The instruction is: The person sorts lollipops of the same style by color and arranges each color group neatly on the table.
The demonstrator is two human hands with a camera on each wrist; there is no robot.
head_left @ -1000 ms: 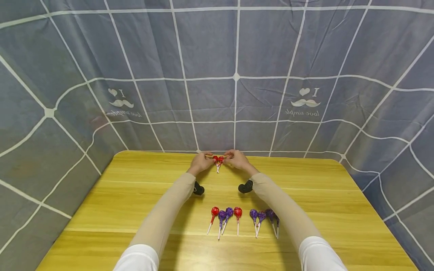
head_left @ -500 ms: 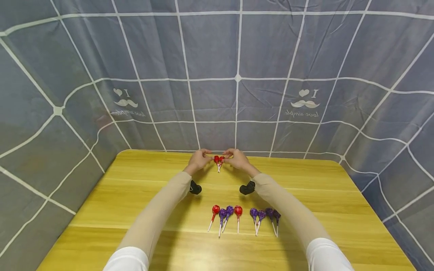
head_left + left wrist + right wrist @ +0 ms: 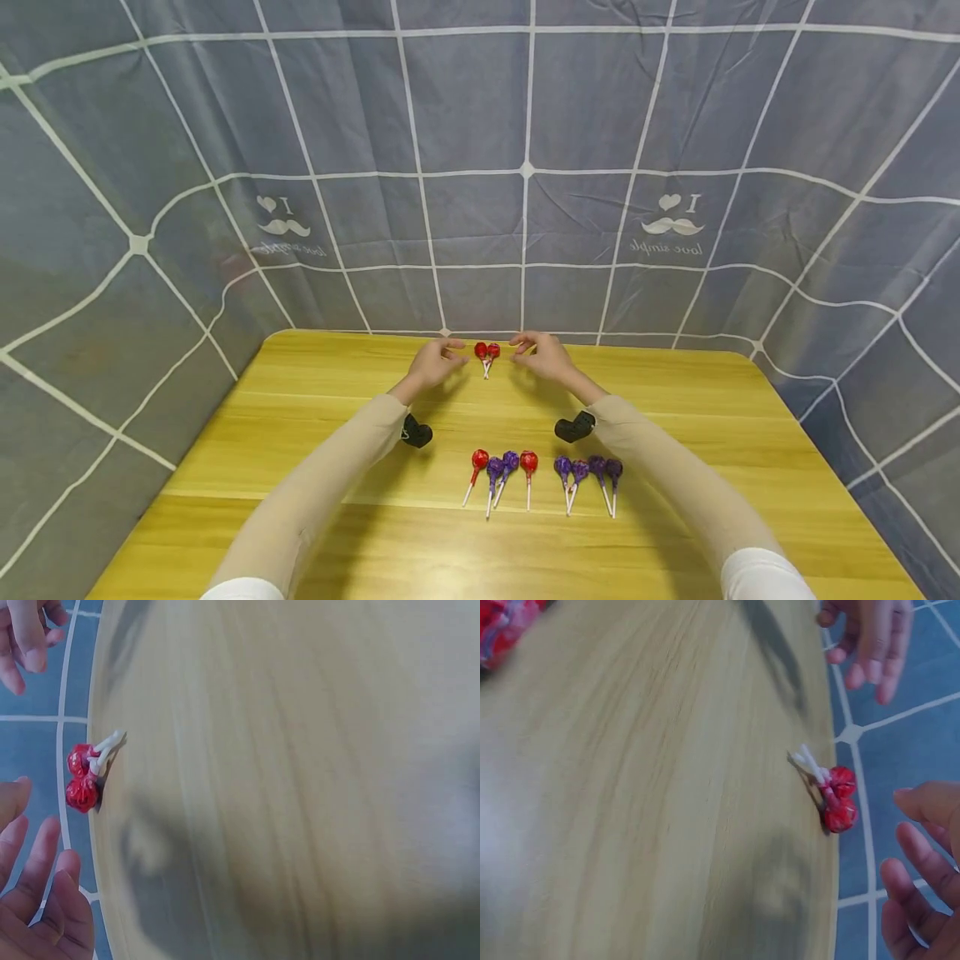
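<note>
Two red-wrapped lollipops (image 3: 487,353) lie side by side near the table's far edge, their white sticks crossing. To their left is my left hand (image 3: 437,362), fingers loosely bent and apart from the candy. My right hand (image 3: 543,356) hovers on the other side, also holding nothing. In the left wrist view the red lollipops (image 3: 82,778) rest on the wood between both hands, with the left hand's fingers (image 3: 51,889) spread. The right wrist view shows the same lollipop pair (image 3: 839,799) beside the relaxed right fingers (image 3: 919,859).
Closer in, a row holds a red lollipop (image 3: 479,460), purple lollipops (image 3: 494,469) and another red lollipop (image 3: 528,462). Several purple lollipops (image 3: 580,472) lie right of them, near the right sleeve. A grey gridded curtain (image 3: 472,217) hangs behind the wooden table (image 3: 360,367).
Both hands have let go of the two red lollipops and moved apart, left hand leftward, right hand rightward. The pair stays crossed at the far edge.
</note>
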